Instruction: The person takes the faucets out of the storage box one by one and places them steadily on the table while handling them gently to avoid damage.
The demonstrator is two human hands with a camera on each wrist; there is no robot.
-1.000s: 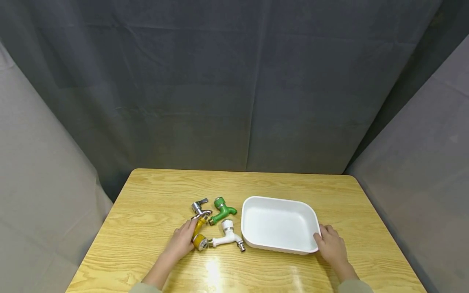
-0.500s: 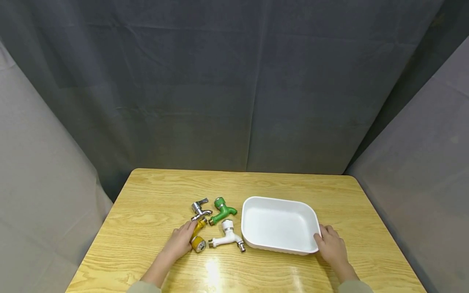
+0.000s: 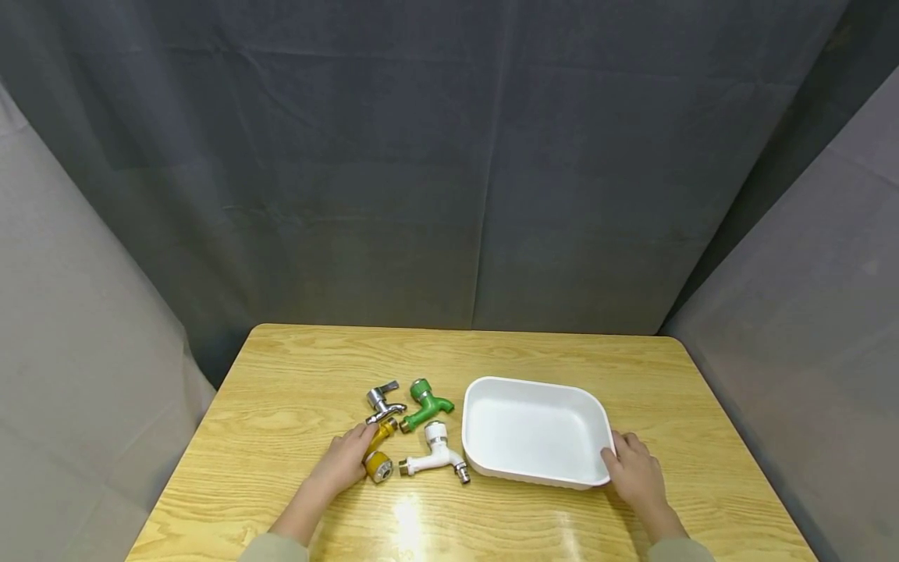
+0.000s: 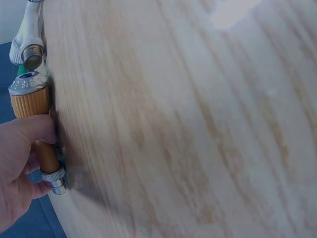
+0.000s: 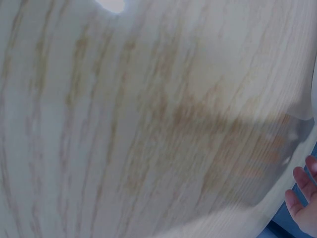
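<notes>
My left hand (image 3: 342, 460) grips a yellow faucet (image 3: 379, 466) on the table. In the left wrist view, its thumb and fingers close round the faucet's body (image 4: 47, 154), between the ribbed knob and the metal-tipped end. Beside it lie a chrome faucet (image 3: 382, 403) with a lever, a green faucet (image 3: 426, 406) and a white faucet (image 3: 434, 457). My right hand (image 3: 637, 476) holds the right rim of a white rectangular tray (image 3: 537, 478), thumb over the edge and fingers on the outer side. Only some right fingertips (image 5: 301, 186) show in the right wrist view.
The wooden table (image 3: 548, 531) carries the tray to the right of the faucets. A dark grey curtain (image 3: 421, 172) hangs behind it, and pale cloth panels (image 3: 77, 351) stand on both sides.
The yellow faucet's knob end has shifted slightly left with my left hand, widening the gap to the white faucet. My right hand and the tray stay in place.
</notes>
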